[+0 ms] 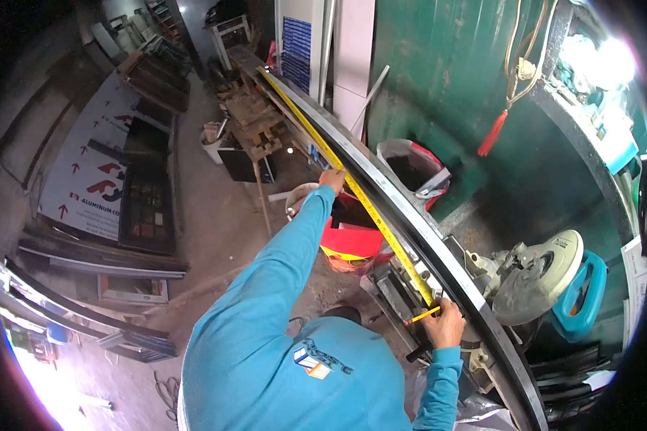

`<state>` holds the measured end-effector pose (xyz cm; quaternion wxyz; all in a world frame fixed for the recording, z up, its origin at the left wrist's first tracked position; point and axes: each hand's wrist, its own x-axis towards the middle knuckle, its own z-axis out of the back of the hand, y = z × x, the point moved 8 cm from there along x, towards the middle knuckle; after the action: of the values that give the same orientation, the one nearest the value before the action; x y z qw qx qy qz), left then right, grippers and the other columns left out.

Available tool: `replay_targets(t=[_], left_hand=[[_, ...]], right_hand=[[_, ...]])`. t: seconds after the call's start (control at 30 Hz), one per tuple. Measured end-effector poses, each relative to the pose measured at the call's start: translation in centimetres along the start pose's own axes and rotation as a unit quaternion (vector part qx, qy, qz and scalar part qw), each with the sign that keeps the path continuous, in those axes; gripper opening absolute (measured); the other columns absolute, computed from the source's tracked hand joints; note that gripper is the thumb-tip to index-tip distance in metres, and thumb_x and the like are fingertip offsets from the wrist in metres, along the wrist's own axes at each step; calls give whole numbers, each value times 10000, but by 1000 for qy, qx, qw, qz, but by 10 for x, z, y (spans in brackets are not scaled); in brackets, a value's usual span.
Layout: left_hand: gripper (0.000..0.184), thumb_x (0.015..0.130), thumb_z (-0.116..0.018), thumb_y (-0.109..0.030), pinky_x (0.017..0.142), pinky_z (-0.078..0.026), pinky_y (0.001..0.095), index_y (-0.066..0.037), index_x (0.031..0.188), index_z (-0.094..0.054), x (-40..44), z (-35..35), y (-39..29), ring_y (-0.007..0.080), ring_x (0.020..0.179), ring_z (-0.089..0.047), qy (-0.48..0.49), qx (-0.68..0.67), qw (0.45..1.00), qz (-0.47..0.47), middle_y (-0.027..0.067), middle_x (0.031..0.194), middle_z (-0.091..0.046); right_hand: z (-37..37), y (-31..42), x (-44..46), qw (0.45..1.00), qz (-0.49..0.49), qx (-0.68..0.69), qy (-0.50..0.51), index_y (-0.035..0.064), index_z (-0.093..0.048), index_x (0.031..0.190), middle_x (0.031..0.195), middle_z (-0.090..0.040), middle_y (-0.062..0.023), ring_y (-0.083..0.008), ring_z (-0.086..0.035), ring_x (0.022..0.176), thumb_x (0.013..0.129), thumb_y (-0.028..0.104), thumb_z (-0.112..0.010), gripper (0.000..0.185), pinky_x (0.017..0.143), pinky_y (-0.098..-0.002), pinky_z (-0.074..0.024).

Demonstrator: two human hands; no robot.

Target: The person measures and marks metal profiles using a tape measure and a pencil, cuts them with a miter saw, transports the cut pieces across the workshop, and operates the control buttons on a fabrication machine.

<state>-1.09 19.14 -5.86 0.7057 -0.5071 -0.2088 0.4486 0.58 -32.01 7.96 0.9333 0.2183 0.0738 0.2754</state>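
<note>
A yellow tape measure (376,219) is pulled out along a long silver and black metal profile (417,226). My left hand (332,181) is closed on the tape's near edge, partway along it, with the arm stretched forward. Close to the tape's near end, my right hand (446,325) is closed around a yellow pencil (424,314). The pencil lies across the tape there, its tip pointing left. The fingertips of both hands are partly hidden.
A cutting saw with a pale round guard (564,266) and teal handle (581,298) stands right of the profile. Below it are a red and yellow bag (352,244) and another open bag (413,169). A wooden bench (251,118) runs ahead; framed panels (147,187) lie left.
</note>
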Motion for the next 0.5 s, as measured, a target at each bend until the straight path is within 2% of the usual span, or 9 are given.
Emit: replay_targets(t=[0.17, 0.23, 0.27, 0.3, 0.33, 0.37, 0.4, 0.43, 0.5], left_hand=[[454, 940, -464, -380, 593, -532, 386, 14, 867, -678, -1, -3, -8, 255, 546, -651, 9, 96, 994, -48, 148, 707, -677], [397, 926, -479, -352, 671, -539, 423, -19, 876, -689, 27, -16, 5, 260, 664, -675, 68, 308, 936, -159, 133, 749, -691], [346, 898, -513, -325, 695, -533, 450, -24, 881, -681, -8, -9, -23, 266, 708, -677, 99, 179, 970, -134, 142, 801, -695], [332, 844, -588, -320, 747, -520, 463, -2, 903, -663, 39, -19, 21, 320, 833, -667, 106, 208, 955, -182, 182, 887, -686], [410, 796, -664, -334, 840, -496, 457, 21, 1000, -626, 25, -19, -3, 386, 957, -625, 7, 370, 848, -380, 230, 990, -661], [572, 757, -718, -358, 954, -437, 438, 38, 1143, -572, -7, -4, -24, 427, 1077, -559, -42, 191, 969, -151, 278, 1141, -597], [682, 766, -718, -383, 1025, -381, 419, 31, 1264, -502, -23, -14, -39, 414, 1174, -503, -71, 214, 940, -256, 287, 1251, -532], [693, 770, -717, -392, 1044, -358, 421, 20, 1281, -496, -33, -23, -49, 404, 1216, -469, -55, 219, 929, -294, 282, 1280, -512], [703, 774, -716, -401, 1063, -336, 422, 9, 1299, -490, -58, -44, -68, 394, 1258, -435, -28, 221, 917, -332, 276, 1309, -493]], right_hand=[[5, -11, -7, 1000, -1, -3, -17, 66, -645, 1002, 925, -608, -168, -361, -599, 864, 669, 282, -760, 414, 724, -448, -487], [16, -24, -15, 999, 4, -24, -30, 83, -637, 991, 957, -599, -157, -359, -588, 908, 682, 280, -743, 381, 743, -445, -491], [16, -44, -18, 999, 17, -11, -39, 75, -633, 994, 953, -593, -155, -362, -585, 914, 690, 285, -734, 383, 751, -439, -492], [28, -56, -23, 999, 10, 33, -36, 83, -634, 1013, 973, -605, -149, -357, -591, 925, 708, 284, -718, 375, 756, -437, -494], [38, -74, -31, 999, -18, 30, -30, 102, -636, 1045, 1001, -620, -139, -347, -601, 934, 717, 285, -715, 384, 763, -440, -498], [48, -94, -41, 998, -30, -20, -59, 126, -640, 1066, 1018, -629, -130, -342, -609, 934, 706, 304, -726, 411, 772, -441, -503], [68, -104, -53, 994, -10, 3, -106, 140, -641, 1079, 1008, -627, -131, -349, -609, 923, 675, 283, -757, 444, 773, -439, -507], [70, -134, -55, 997, -32, 23, -63, 108, -661, 1114, 1010, -617, -167, -355, -601, 931, 671, 254, -778, 481, 812, -405, -486], [91, -160, -65, 993, -90, -13, -80, 103, -666, 1109, 1050, -607, -177, -360, -597, 948, 666, 225, -782, 474, 830, -399, -484]])
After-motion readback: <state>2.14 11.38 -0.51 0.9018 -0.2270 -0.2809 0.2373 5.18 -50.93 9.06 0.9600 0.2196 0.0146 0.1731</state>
